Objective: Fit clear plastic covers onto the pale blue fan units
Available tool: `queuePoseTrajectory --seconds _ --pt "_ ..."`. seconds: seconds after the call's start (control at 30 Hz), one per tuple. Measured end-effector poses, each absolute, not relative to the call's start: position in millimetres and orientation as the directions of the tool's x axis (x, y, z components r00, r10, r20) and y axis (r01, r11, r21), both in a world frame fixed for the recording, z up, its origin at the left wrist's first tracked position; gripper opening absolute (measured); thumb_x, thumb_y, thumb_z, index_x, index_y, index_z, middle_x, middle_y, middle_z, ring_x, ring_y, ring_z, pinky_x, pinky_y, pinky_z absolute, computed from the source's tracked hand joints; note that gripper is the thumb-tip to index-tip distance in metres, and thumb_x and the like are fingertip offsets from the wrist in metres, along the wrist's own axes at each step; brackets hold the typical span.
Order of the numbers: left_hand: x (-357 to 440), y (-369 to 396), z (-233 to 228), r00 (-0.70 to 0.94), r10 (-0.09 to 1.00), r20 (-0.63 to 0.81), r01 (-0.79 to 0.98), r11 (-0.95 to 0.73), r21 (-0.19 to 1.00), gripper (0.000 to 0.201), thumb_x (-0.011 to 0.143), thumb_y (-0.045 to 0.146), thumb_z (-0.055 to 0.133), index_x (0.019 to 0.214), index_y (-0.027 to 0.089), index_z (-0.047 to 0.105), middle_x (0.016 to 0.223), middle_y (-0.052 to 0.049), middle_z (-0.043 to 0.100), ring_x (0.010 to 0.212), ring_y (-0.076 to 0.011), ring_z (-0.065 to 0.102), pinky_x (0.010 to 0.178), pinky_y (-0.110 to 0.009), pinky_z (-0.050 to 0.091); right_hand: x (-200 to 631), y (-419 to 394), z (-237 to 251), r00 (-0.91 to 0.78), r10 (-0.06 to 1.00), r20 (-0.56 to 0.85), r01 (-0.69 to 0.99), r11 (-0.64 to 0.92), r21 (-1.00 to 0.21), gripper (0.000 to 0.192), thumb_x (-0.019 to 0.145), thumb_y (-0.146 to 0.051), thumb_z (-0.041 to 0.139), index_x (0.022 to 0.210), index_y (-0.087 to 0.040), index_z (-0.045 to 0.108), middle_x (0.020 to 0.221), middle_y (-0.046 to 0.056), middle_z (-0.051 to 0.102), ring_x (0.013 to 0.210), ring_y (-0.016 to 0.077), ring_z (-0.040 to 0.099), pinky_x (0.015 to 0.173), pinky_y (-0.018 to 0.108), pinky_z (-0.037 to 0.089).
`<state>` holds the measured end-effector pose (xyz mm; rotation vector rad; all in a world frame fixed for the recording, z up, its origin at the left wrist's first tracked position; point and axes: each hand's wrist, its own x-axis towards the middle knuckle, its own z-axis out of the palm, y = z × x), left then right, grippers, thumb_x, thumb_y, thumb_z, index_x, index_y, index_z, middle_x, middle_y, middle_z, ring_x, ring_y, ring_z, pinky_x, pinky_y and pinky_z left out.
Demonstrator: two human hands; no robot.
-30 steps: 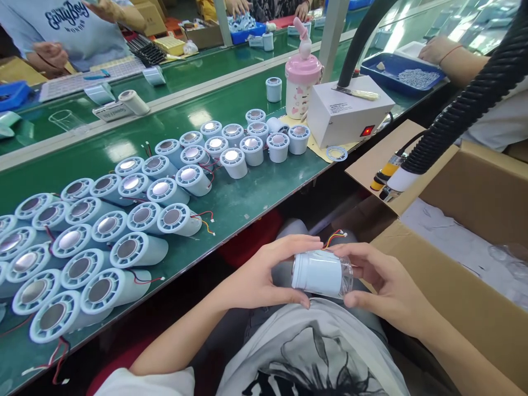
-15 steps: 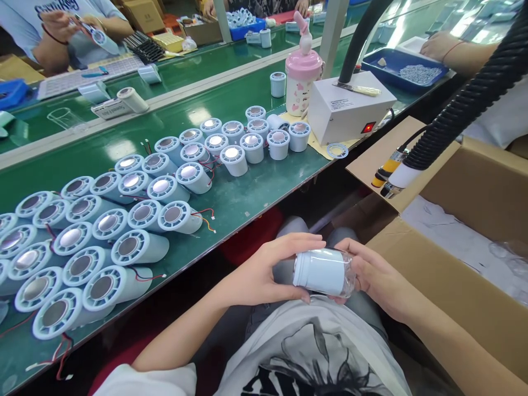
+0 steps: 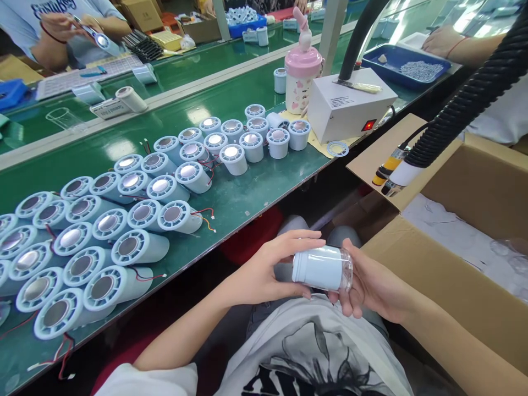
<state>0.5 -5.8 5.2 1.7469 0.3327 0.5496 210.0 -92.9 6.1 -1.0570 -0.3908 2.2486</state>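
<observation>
Head view: pale blue cylinder [image 3: 322, 268] lies sideways between hands, left hand [image 3: 264, 272] and right hand [image 3: 373, 283] both grasping it.

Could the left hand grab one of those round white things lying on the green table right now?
Probably not right away. The left hand is busy gripping the pale cylinder together with the right hand. Once it lets go, nothing seems to block the way to the nearest lying cylinder on the green table.
</observation>
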Motion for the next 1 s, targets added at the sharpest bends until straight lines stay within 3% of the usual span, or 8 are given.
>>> queuePoseTrajectory --seconds 0.17,0.3,0.4,0.47,0.57,0.67,0.87,1.0 --pt "1 -14 14 0.826 0.561 0.048 0.039 -0.143 0.989 0.064 0.073 0.024 0.077 0.131 0.028 0.05 0.127 -0.01 0.055 0.115 -0.0242 0.056 0.085 -0.031 0.055 208 -97 -1 -0.46 0.712 -0.53 -0.3 -0.686 -0.663 0.078 0.091 -0.074 0.016 0.082 -0.012 0.063 0.062 0.007 0.065 0.045 0.0117 0.063 0.037 0.015 0.048" --pt "2 -16 21 0.799 0.594 -0.087 0.103 0.007 0.995 0.063 0.077 0.031 0.074 0.133 0.024 0.045 0.116 -0.008 0.058 0.098 -0.0193 0.062 0.081 -0.03 0.055 216 -104 -8 -0.082 0.989 -0.124 0.062 -0.119 -0.991 0.052 0.097 -0.06 0.033 0.119 -0.017 0.054 0.095 0.01 0.067 0.079 0.0187 0.068 0.066 0.027 0.059" --pt "2 -15 21 0.801 0.582 -0.144 0.105 0.101 0.989 0.061 0.078 0.034 0.072 0.131 0.024 0.044 0.108 -0.007 0.06 0.091 -0.0179 0.062 0.075 -0.028 0.054 223 -105 -13 -0.147 0.946 0.29 0.397 0.325 -0.858 0.056 0.093 -0.044 0.056 0.141 -0.024 0.037 0.144 0.014 0.042 0.125 0.0277 0.05 0.101 0.04 0.048" --pt "2 -15 19 0.812 0.556 -0.177 0.107 0.156 0.982 0.062 0.078 0.036 0.072 0.131 0.023 0.043 0.104 -0.006 0.062 0.085 -0.0172 0.063 0.071 -0.027 0.054 226 -105 -15 -0.238 0.879 0.414 0.464 0.477 -0.746 0.066 0.091 -0.025 0.062 0.148 -0.027 0.027 0.151 0.012 0.034 0.136 0.0273 0.039 0.11 0.043 0.04" --pt "2 -13 17 0.833 0.512 -0.208 0.135 0.175 0.975 0.067 0.075 0.042 0.074 0.132 0.023 0.042 0.1 -0.006 0.064 0.078 -0.0168 0.065 0.068 -0.027 0.053 226 -104 -17 -0.196 0.874 0.444 0.407 0.485 -0.774 0.071 0.09 -0.006 0.056 0.148 -0.033 0.026 0.142 0.007 0.048 0.128 0.0211 0.049 0.103 0.037 0.049" --pt "2 -12 15 0.847 0.484 -0.22 0.166 0.151 0.974 0.071 0.074 0.047 0.073 0.134 0.022 0.044 0.1 -0.006 0.066 0.083 -0.0196 0.066 0.074 -0.031 0.054 226 -105 -15 -0.216 0.897 0.386 0.335 0.439 -0.834 0.062 0.087 -0.009 0.062 0.138 -0.038 0.044 0.135 0.005 0.052 0.118 0.0225 0.057 0.092 0.034 0.055" --pt "4 -13 14 0.846 0.525 -0.092 0.031 0.123 0.992 0.081 0.07 0.024 0.08 0.141 0.031 0.042 0.145 -0.009 0.046 0.126 -0.0277 0.052 0.104 -0.04 0.046 222 -108 -13 -0.193 0.973 -0.123 -0.139 -0.152 -0.979 0.062 0.082 -0.026 0.074 0.136 -0.035 0.045 0.113 0.004 0.064 0.086 0.0195 0.069 0.077 0.031 0.061" --pt "4 -12 11 0.869 0.472 -0.149 0.035 0.242 0.97 0.078 0.079 0.017 0.071 0.146 0.031 0.033 0.139 -0.01 0.053 0.119 -0.0245 0.058 0.099 -0.04 0.05 220 -109 -13 -0.134 0.975 -0.176 -0.138 -0.194 -0.971 0.062 0.078 -0.022 0.076 0.134 -0.035 0.05 0.113 0.003 0.064 0.084 0.0175 0.068 0.076 0.03 0.061"
